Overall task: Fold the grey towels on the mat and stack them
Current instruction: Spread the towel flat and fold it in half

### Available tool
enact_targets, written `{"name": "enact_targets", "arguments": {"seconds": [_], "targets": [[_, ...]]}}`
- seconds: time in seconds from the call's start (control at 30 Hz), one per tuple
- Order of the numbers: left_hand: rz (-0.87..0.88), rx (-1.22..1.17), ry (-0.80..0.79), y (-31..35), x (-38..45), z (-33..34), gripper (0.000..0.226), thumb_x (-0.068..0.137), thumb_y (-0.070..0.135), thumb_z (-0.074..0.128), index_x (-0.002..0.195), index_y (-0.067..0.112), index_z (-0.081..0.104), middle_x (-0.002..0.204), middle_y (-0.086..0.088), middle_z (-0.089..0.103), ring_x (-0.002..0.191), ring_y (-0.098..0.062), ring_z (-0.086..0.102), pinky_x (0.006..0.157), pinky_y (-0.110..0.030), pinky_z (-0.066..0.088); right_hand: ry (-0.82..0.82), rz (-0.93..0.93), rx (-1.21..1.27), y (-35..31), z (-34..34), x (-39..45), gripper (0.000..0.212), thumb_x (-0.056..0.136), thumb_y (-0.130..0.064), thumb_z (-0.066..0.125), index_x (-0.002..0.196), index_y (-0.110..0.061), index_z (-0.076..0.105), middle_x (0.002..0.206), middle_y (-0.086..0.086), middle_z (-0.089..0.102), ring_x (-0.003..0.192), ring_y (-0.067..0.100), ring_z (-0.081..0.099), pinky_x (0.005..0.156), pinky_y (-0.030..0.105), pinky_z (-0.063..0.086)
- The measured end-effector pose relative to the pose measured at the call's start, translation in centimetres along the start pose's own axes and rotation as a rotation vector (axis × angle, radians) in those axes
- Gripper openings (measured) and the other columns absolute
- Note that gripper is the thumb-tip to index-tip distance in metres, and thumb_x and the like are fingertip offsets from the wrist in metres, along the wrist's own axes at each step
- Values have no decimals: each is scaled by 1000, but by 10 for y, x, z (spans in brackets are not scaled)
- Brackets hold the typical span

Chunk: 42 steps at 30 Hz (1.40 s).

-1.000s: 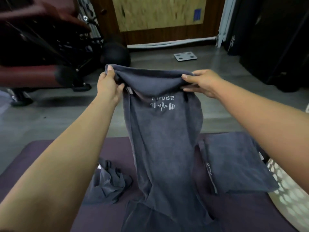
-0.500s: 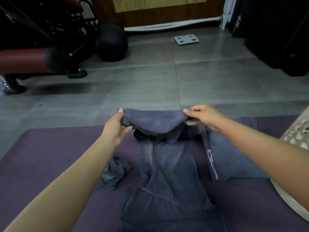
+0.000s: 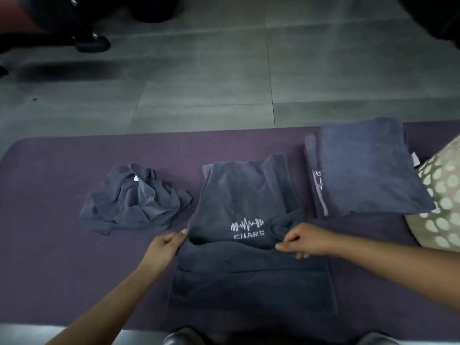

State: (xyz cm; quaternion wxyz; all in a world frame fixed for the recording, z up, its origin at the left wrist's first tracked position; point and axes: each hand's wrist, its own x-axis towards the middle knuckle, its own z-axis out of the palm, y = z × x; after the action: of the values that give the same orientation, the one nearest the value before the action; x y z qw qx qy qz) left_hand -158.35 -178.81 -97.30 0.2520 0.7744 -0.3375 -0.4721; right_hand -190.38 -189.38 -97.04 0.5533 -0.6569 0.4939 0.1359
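A grey towel [image 3: 239,202] with a white barbell logo lies on the purple mat [image 3: 49,175], its upper half folded toward me over the lower part. My left hand [image 3: 165,247] pinches the folded edge at its left corner. My right hand [image 3: 302,239] pinches the same edge at its right corner. A crumpled grey towel [image 3: 134,197] sits to the left. A folded grey towel [image 3: 366,168] lies flat at the right, with another edge showing under it.
A cushion with pale dots [image 3: 445,202] rests at the mat's right end, touching the folded towel. Grey floor tiles [image 3: 199,95] stretch beyond the mat. Dark gym equipment with a black foot [image 3: 92,43] stands at the far left.
Both hands brought the towel's top edge down from the air and toward me, folding it over itself on the mat. The logo now faces up.
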Motion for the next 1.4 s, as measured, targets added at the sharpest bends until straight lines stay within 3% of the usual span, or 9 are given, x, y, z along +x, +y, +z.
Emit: {"name": "enact_targets", "arguments": {"seconds": [0.17,0.3,0.4,0.5,0.7,0.8,0.9,1.03,1.4], "targets": [[25,299,21,-47,-4,5,54,94,34,55,51,14,29,45,6,32,42,-6,31,49,-26,24,-175,97,-69,17,39,1,33,82,-52,61,61,-26,61,56,-10,60,53,2,58,53,14,44],[38,415,-29,-71,-9,18,47,93,29,58,51,10,51,66,-2,55,57,-7,54,55,-13,36,-327,186,-33,26,63,2,29,91,-45,52,106,-24,65,92,-6,63,62,6,62,51,15,48],[41,370,-9,-84,-6,26,38,87,19,67,53,23,50,73,-4,55,65,-9,56,66,-23,44,-71,177,-128,36,70,7,18,90,-44,54,94,-27,60,95,0,69,63,12,64,51,21,48],[-52,313,126,-90,-8,35,18,79,14,74,78,16,56,105,-9,47,94,-29,54,89,-35,45,219,124,-433,39,68,11,28,87,-47,55,108,-29,57,111,-3,56,98,17,59,78,28,47],[-356,130,244,-101,-12,49,55,74,8,77,116,3,42,123,-26,46,114,-41,48,96,-44,40,223,-66,-645,26,76,36,67,83,-56,56,140,-32,32,138,-3,29,126,21,33,103,35,34],[-370,140,216,-108,-12,51,47,79,5,71,117,2,43,119,-23,57,110,-39,55,87,-39,42,139,-74,-680,24,72,44,53,83,-52,59,126,-27,42,128,-6,41,115,19,45,90,31,38],[-352,190,227,-114,-7,43,44,78,5,72,117,-1,52,113,-19,62,108,-38,58,87,-40,44,3,-72,-549,34,63,37,27,86,-49,57,92,-25,45,90,-8,52,86,14,53,68,28,38],[-325,298,181,-129,1,36,38,76,12,74,110,3,60,104,-16,67,101,-36,62,84,-40,47,102,85,-274,58,60,14,53,91,-59,37,62,-18,53,67,-1,57,65,13,57,60,26,40],[-294,396,155,-128,4,37,24,82,4,63,106,2,65,99,-22,67,97,-39,62,71,-31,39,-28,229,-122,111,59,-7,14,82,-12,69,76,-23,62,69,-15,56,62,-3,51,51,6,41]]}}
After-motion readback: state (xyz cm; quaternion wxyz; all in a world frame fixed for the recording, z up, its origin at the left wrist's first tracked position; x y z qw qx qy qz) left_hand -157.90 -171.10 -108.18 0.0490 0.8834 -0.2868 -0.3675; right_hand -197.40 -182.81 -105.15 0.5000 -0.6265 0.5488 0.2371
